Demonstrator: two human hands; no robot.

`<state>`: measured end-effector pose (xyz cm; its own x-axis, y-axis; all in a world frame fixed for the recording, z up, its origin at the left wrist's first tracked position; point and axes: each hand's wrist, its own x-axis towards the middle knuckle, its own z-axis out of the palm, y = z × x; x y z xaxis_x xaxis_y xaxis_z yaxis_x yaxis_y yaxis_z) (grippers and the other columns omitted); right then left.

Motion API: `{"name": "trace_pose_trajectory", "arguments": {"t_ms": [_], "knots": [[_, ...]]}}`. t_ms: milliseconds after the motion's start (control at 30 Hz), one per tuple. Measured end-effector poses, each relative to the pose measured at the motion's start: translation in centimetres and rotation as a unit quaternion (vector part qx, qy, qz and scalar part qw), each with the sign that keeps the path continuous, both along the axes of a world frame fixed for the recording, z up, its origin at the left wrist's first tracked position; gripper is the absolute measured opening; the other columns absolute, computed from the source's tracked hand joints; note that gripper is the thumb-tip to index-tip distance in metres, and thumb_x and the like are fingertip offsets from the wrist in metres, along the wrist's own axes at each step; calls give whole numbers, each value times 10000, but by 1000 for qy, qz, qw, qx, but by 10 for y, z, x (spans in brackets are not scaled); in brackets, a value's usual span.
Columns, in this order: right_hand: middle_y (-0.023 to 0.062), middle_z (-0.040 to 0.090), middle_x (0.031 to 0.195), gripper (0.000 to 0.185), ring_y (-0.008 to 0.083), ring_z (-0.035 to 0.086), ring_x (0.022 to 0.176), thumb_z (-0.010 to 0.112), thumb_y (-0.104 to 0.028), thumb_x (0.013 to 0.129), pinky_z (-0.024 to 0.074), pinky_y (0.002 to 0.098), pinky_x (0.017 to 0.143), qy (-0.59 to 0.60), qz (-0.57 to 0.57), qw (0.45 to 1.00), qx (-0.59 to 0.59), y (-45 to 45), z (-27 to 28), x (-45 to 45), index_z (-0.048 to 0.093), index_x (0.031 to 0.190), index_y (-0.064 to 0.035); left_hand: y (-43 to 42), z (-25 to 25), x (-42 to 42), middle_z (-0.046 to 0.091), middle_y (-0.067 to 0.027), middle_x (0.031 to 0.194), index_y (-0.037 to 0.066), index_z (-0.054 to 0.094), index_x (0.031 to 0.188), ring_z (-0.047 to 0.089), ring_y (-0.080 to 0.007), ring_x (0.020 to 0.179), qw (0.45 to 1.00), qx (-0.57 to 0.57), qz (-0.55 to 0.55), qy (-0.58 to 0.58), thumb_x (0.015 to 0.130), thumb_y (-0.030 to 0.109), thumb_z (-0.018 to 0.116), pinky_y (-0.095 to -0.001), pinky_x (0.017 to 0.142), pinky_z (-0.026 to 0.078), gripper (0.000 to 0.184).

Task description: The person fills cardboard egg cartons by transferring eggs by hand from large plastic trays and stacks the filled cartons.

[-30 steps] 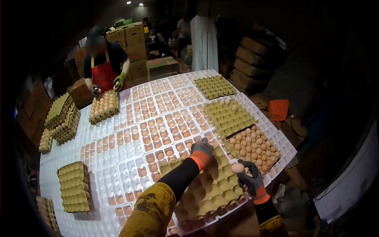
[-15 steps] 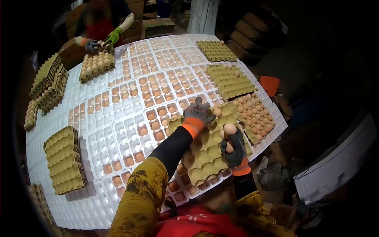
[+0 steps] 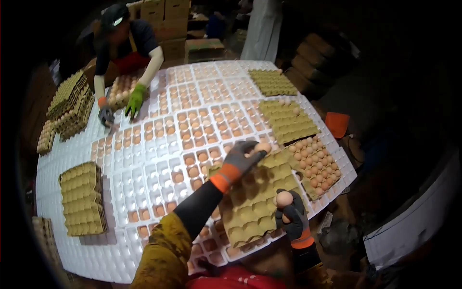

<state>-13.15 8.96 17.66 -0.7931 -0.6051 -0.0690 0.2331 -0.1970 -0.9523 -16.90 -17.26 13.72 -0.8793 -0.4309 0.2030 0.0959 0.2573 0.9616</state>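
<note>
My left hand, in a grey glove with an orange cuff, is closed around a pale brown egg above the far edge of a pulp egg tray. Beside that tray's right edge, my right hand, in a matching glove, grips eggs. One egg sits up by the thumb, and another shows partly between the fingers. The cups of the pulp tray in front of me look bare. It rests on white plastic trays whose square pockets hold eggs in places.
To the right lies a pulp tray full of eggs, with more pulp trays behind it. A stack of pulp trays stands at left, and a taller stack farther back. Across the table, a co-worker reaches over the white trays.
My left hand has gone from spread fingers beside the egg to gripping it. My right hand still holds its eggs. The co-worker's hands moved from their egg tray to the white trays; the view shifted.
</note>
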Motion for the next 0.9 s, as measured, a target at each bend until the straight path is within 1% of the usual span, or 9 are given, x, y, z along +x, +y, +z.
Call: {"name": "trace_pose_trajectory", "arguments": {"t_ms": [33,100,267,433,600,700,833,867,900], "knots": [[82,613,973,515,145,574,707,631,-234,899,494,294,611,-12,15,1000,9,-6,1,9,483,1345,-24,-11,25,46,676,-100,1009,44,650,1232,663,-161,769,980,191,-17,-52,851,402,764,-308,633,540,535],[84,622,1053,588,138,597,745,676,-218,846,518,279,630,-19,63,996,63,-21,5,31,478,1368,-33,-41,20,136,650,-47,879,32,623,1260,626,-123,641,945,327,-2,5,884,276,734,-267,526,506,461],[91,593,1245,561,200,563,1152,804,-113,732,462,350,983,170,189,957,137,-105,-17,94,583,1242,-33,-85,-78,330,631,-42,889,26,649,1179,541,-87,551,929,149,308,-142,852,208,779,-232,456,443,396],[115,590,1105,428,287,595,1023,820,-162,731,490,389,890,359,131,896,227,-184,-74,148,604,1089,-68,-73,-82,403,625,-66,1062,52,680,1141,582,-198,955,936,8,303,-179,801,161,803,-344,848,485,377],[107,522,1247,396,324,611,1056,736,-233,765,528,443,830,453,21,787,418,-229,-150,132,593,1123,-143,-79,-82,385,622,-110,1106,91,671,1161,629,-280,986,942,-75,279,-170,783,212,800,-378,853,520,417],[112,555,1243,344,322,602,1095,714,-210,800,515,426,873,407,40,824,393,-241,-145,130,621,1119,-120,-94,-91,362,609,-115,1151,133,656,1187,630,-314,1018,940,-129,262,-176,772,283,792,-406,870,526,462],[137,638,1129,285,339,580,1129,639,-117,881,454,391,983,325,15,929,175,-278,-155,117,655,1165,-92,-110,-103,305,590,-131,1176,151,659,1179,634,-341,1005,917,-216,245,-228,780,341,761,-414,844,529,453],[109,644,1114,285,272,632,1003,627,-139,921,520,366,851,393,8,895,211,-288,-168,110,652,1201,-96,-115,-104,288,580,-131,1194,169,652,1188,637,-343,1001,905,-247,234,-255,789,374,745,-421,840,533,458],[85,639,1104,286,225,633,929,619,-166,943,535,336,765,162,36,961,220,-290,-178,101,649,1221,-107,-119,-105,272,563,-128,1219,190,645,1198,642,-346,1010,874,-290,188,-341,803,408,718,-431,837,538,457]]}}
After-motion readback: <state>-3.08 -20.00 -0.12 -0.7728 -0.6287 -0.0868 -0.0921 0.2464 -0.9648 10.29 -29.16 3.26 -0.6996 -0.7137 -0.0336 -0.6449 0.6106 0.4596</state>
